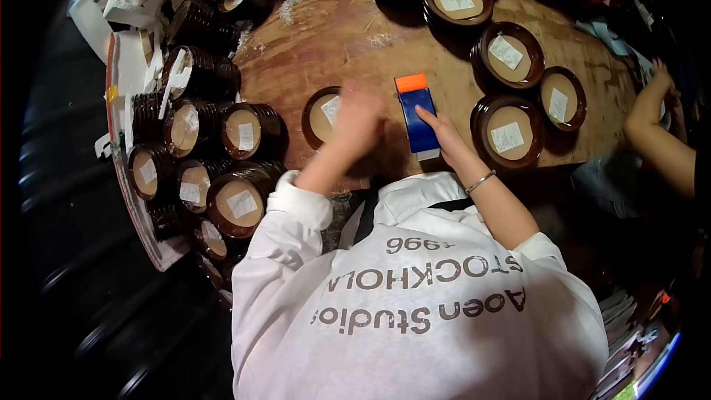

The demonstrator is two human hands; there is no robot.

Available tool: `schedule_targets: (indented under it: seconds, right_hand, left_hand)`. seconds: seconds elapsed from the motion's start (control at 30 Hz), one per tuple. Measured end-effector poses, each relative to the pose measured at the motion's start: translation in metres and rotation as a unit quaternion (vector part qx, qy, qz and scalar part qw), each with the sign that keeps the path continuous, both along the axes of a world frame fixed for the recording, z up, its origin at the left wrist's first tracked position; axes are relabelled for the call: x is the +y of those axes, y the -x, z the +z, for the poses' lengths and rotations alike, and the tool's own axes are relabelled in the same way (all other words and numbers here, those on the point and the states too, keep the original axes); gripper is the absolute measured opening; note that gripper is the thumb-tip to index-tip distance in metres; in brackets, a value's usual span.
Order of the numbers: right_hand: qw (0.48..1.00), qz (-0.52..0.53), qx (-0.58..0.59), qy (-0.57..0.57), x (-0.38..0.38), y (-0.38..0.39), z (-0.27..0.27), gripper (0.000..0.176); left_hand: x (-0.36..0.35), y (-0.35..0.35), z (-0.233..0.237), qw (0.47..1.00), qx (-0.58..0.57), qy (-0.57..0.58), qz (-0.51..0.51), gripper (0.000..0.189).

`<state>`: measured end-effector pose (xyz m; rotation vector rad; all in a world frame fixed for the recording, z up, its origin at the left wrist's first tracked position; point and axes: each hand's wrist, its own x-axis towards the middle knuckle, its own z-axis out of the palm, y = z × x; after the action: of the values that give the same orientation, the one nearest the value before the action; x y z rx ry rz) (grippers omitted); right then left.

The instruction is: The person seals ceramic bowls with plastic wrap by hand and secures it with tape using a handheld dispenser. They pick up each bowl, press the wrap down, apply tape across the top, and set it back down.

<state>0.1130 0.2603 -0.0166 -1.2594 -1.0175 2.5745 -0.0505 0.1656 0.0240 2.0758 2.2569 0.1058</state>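
Observation:
My right hand [442, 133], with a bracelet at the wrist, is wrapped around a blue hand-held device with an orange end, which looks like a label gun [421, 117]. The orange end points away from me. My left hand [361, 120] is blurred by motion and its fingers cannot be made out. It is over the right side of a brown round dish [315, 120] with a tan middle, and partly hides it. A white printed label [329, 110] lies on that dish. Whether the left hand touches the label cannot be seen.
Stacked brown dishes with labels [507, 133] stand on the wooden table [326, 44] to the right and at the back. More stacks [241, 204] crowd the left on a white-edged board. White foam scraps [133, 0] lie at far left. Another person's arm [648, 115] is at right.

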Motion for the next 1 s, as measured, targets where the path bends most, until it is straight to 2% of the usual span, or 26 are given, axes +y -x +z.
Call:
schedule_targets:
  seconds: [0.03,0.07,0.1,0.13,0.17,0.23,0.27,0.33,0.47,0.53,0.57,0.63,0.67,0.7,0.77,0.83,0.93,0.97,1.0]
  right_hand:
    - [1.0,-0.008,0.004,0.012,-0.001,-0.001,-0.002,0.034]
    - [1.0,-0.012,0.007,0.008,-0.003,-0.001,-0.006,0.033]
    - [1.0,-0.005,0.007,0.006,-0.004,-0.001,-0.005,0.033]
    - [1.0,-0.008,0.004,0.013,-0.004,0.0,-0.004,0.034]
    - [1.0,-0.012,0.0,0.021,-0.004,-0.001,-0.003,0.035]
    - [1.0,-0.008,0.0,0.022,-0.001,-0.003,-0.002,0.035]
    - [1.0,-0.008,-0.003,0.028,-0.001,-0.004,-0.001,0.036]
    - [0.999,-0.014,-0.015,0.032,-0.001,-0.005,0.002,0.033]
    - [1.0,-0.015,-0.012,0.024,0.006,-0.003,-0.001,0.03]
    - [1.0,-0.015,-0.01,0.023,0.006,-0.002,-0.004,0.03]
    - [1.0,-0.017,-0.006,0.022,0.008,-0.001,-0.005,0.031]
    - [1.0,-0.024,-0.012,0.014,0.008,0.003,-0.001,0.032]
    - [0.999,-0.03,-0.018,0.008,0.007,0.005,0.001,0.032]
    - [1.0,-0.025,-0.017,0.009,0.007,0.008,0.002,0.032]
    - [1.0,-0.004,-0.016,0.013,0.008,0.012,0.003,0.037]
    - [1.0,0.016,0.0,0.016,0.012,0.017,0.002,0.038]
    - [0.998,0.058,0.019,0.01,0.016,0.025,0.015,0.038]
    - [0.997,0.074,0.022,-0.002,0.017,0.028,0.023,0.037]
    - [0.996,0.076,0.04,-0.031,0.017,0.031,0.029,0.039]
  left_hand:
    - [-0.001,0.021,0.009,0.992,-0.077,-0.022,0.092,0.058]
    - [-0.007,0.045,-0.005,0.985,-0.018,-0.073,0.158,0.059]
    - [-0.016,0.076,-0.02,0.969,-0.134,-0.045,0.201,0.066]
    - [-0.032,0.102,-0.047,0.936,-0.251,0.056,0.239,0.068]
    - [-0.036,0.114,-0.051,0.86,-0.387,0.128,0.306,0.061]
    - [-0.046,0.124,-0.058,0.791,-0.486,0.131,0.348,0.054]
    - [-0.049,0.128,-0.062,0.79,-0.488,0.13,0.347,0.054]
    - [-0.05,0.127,-0.058,0.75,-0.546,0.135,0.348,0.05]
    - [-0.055,0.123,-0.063,0.751,-0.54,0.137,0.355,0.048]
    - [-0.064,0.123,-0.073,0.713,-0.573,0.123,0.384,0.047]
    - [-0.07,0.119,-0.083,0.713,-0.574,0.121,0.384,0.047]
    - [-0.089,0.104,-0.093,0.678,-0.607,-0.03,0.413,0.047]
    - [-0.095,0.088,-0.092,0.638,-0.623,-0.065,0.448,0.047]
    - [-0.096,0.07,-0.087,0.627,-0.615,-0.098,0.468,0.05]
    - [-0.097,0.036,-0.092,0.458,-0.645,-0.132,0.597,0.054]
    - [-0.089,0.007,-0.064,0.332,-0.723,-0.14,0.59,0.056]
    - [-0.087,-0.015,-0.072,0.21,-0.786,-0.223,0.537,0.053]
    - [-0.088,-0.02,-0.071,0.179,-0.801,-0.231,0.523,0.05]
    - [-0.093,-0.025,-0.076,0.173,-0.809,-0.241,0.507,0.052]
